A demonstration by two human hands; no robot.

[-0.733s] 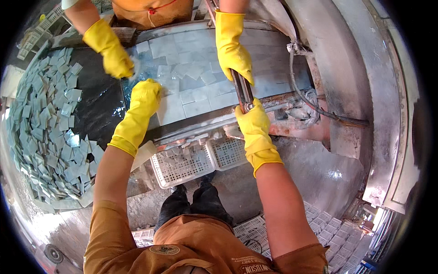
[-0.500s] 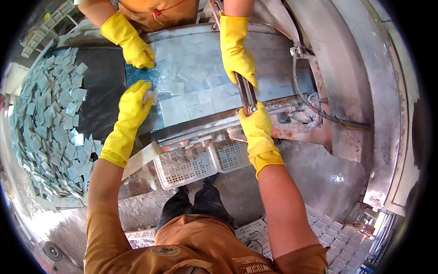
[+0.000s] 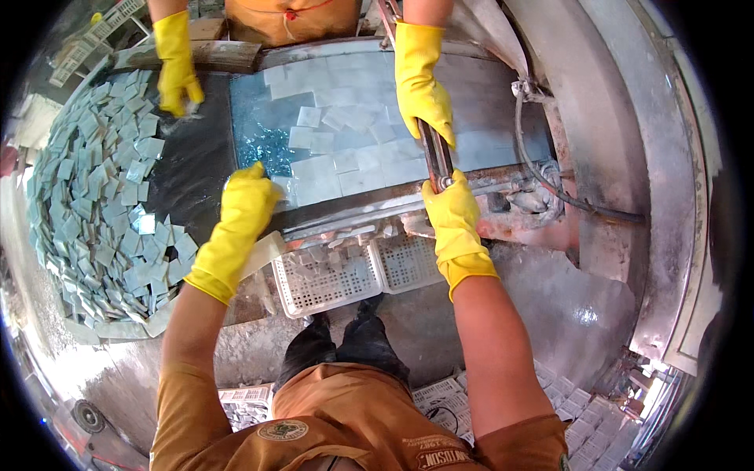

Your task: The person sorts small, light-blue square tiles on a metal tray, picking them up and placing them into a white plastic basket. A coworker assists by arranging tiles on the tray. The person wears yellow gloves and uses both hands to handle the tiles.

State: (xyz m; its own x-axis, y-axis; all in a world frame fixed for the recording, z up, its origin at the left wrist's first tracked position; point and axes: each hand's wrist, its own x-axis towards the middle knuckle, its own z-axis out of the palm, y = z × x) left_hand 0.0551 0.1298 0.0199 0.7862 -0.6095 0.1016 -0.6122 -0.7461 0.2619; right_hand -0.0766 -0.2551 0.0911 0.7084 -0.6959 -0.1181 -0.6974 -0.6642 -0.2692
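Heaped tiles (image 3: pixel 106 208) lie left of laid tiles (image 3: pixel 358 118), baskets (image 3: pixel 334 287) before these.

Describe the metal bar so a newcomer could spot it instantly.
Find the blue-grey work surface bearing pale square tiles, mid-view. Crossing over its right half is a narrow, brownish metal bar, its near end in the person's yellow-gloved right hand. Unlike the dark curved hose further right, it is straight, with another person's yellow-gloved hand on it.
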